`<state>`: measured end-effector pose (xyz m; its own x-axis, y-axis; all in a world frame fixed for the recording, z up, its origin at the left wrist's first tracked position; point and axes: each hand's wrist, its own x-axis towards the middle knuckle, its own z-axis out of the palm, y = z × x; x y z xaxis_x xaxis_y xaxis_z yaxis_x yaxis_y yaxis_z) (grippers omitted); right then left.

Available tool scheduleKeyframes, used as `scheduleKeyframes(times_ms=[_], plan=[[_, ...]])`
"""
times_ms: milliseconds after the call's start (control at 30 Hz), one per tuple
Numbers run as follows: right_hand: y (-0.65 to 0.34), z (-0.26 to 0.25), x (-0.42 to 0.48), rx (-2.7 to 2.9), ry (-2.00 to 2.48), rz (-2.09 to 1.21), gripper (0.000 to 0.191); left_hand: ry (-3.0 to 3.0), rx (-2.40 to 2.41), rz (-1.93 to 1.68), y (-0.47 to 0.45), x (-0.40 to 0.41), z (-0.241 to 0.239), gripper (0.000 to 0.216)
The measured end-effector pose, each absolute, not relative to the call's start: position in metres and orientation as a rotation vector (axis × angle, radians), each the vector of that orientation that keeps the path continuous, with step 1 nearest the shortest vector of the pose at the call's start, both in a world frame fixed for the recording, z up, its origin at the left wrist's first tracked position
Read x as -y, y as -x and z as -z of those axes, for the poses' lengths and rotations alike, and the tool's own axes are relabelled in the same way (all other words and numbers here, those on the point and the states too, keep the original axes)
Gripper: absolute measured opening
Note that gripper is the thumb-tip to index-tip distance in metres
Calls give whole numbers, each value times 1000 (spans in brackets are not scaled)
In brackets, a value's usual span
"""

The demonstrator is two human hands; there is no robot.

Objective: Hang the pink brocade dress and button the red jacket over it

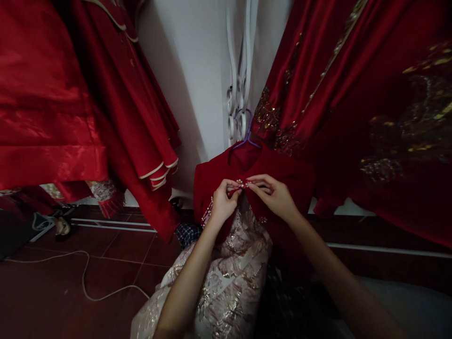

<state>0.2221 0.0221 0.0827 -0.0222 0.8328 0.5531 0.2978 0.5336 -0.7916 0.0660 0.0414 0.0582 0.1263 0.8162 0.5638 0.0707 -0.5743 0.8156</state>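
My left hand and right hand, near the middle of the frame, were bare, and so were both wrists. My left forearm was uncovered right down to the bottom edge. My right forearm was just as bare out to the lower right. My fingers were slim and smooth in outline. The light was dim, so I could not make out my nails.
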Motion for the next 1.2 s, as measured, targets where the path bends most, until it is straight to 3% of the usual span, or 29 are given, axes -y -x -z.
scheduleKeyframes(times_ms=[233, 600, 1200], plan=[[-219, -81, -23, 1640, 1021, -466, 25, -2191, -973, -1247, -60, -40, -74, 18], [-223, -79, -21, 1610, 1030, -495, 25, -1986, -839, -1364, -62, -42, -61, 22], [-221, -79, -19, 1693, 1048, -411, 26, -1911, -927, -1380, -64, -42, -63, 8]])
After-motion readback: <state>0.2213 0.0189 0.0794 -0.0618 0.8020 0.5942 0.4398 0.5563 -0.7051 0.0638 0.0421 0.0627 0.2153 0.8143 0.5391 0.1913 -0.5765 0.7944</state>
